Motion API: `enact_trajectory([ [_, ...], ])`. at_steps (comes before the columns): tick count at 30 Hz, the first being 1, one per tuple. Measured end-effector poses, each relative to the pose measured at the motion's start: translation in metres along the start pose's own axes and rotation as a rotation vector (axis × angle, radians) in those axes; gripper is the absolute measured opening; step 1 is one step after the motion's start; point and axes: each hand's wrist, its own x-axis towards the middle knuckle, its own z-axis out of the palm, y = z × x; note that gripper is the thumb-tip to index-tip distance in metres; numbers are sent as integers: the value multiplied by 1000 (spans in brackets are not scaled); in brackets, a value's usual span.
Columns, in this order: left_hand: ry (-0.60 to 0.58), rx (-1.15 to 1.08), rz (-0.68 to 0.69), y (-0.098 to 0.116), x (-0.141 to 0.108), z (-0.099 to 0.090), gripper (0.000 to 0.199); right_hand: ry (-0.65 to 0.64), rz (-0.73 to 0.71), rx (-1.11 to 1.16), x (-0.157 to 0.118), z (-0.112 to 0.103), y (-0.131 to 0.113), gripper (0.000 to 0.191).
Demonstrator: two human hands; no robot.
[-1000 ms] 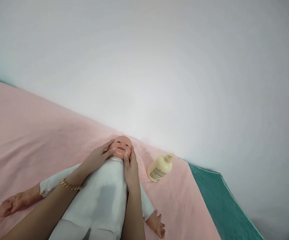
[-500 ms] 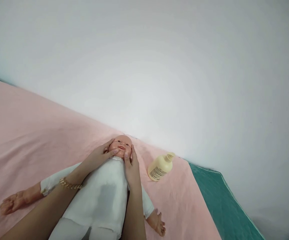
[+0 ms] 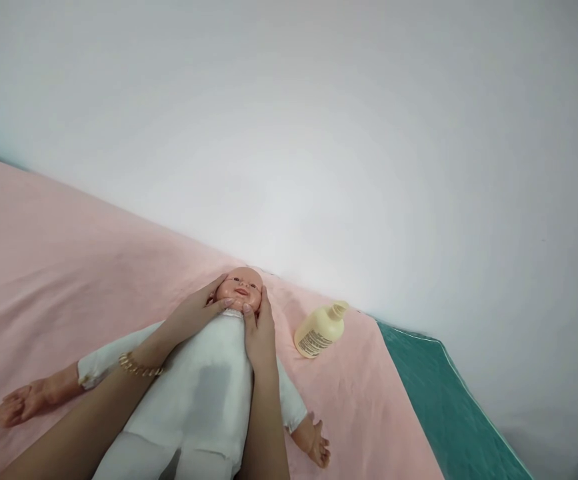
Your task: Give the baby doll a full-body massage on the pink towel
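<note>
A baby doll (image 3: 209, 393) with a white cloth body lies on its back, its arms spread out to both sides. My left hand (image 3: 196, 311) cups one side of the doll's head (image 3: 241, 288), the thumb at its chin. On the other side my right hand (image 3: 260, 330) cups the cheek, its thumb also by the chin. Both hands' fingers lie along the sides of the head, partly hidden behind it. A gold bead bracelet (image 3: 140, 365) circles my left wrist. To the right of my right hand stands a pale yellow bottle (image 3: 320, 330) with printed text.
Under the doll spreads a pink sheet (image 3: 69, 267). A green surface (image 3: 449, 387) shows beyond the sheet at the right, with another strip at the far left. Behind the bed rises a plain white wall (image 3: 319, 133).
Both thumbs have slid down from the doll's cheeks and mouth to its chin. The hands still hold the head, and the bottle stays where it was.
</note>
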Motion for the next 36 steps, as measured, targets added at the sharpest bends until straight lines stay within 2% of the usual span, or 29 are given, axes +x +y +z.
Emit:
enact_trajectory([
  [7, -44, -2, 101, -5, 3, -1, 71, -9, -8, 1, 3, -3, 0, 71],
  [13, -10, -77, 110, -15, 6, 3, 71, 2, -27, 29, 4, -4, 5, 70],
  [21, -58, -25, 35, 4, -1, -4, 75, -12, 30, 54, 2, -3, -4, 78],
  [26, -68, -122, 65, -1, -1, 1, 79, -13, 14, 65, 0, 0, 0, 86],
  [36, -8, 27, 63, 0, -3, 0, 71, 7, -9, 1, 1, 0, -2, 76],
])
